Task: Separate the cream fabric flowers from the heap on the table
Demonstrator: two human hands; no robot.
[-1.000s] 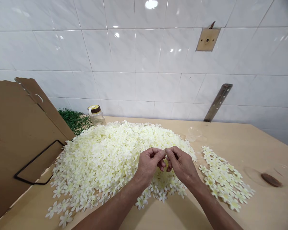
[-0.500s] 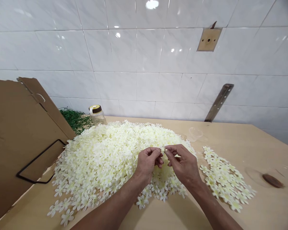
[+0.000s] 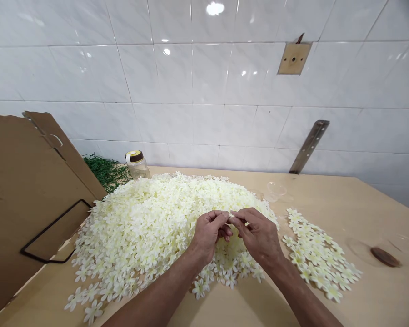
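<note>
My left hand point(image 3: 207, 234) and my right hand point(image 3: 259, 234) meet in front of a large heap of white artificial flowers point(image 3: 150, 218) with pale yellow centres. The fingertips of both hands are pinched closely together. Between them shows a small pale piece point(image 3: 230, 215), mostly covered by the fingers and too small to name. It has the colour of the flowers. Lower fingers of my left hand curl loosely beneath. To the right of my right hand lies a separate flat patch of the same flowers point(image 3: 318, 254).
A cardboard box point(image 3: 37, 190) stands at the left, with a black wire frame point(image 3: 51, 231) against it. Behind the heap are green artificial stems point(image 3: 107, 171) and a clear bottle point(image 3: 138, 168). Clear round discs point(image 3: 276, 188) and a brown oval object point(image 3: 385, 257) lie at the right.
My fingertips have come closer together, and my right hand has turned slightly, covering more of the pale piece. The heap looks the same; the view has shifted slightly.
</note>
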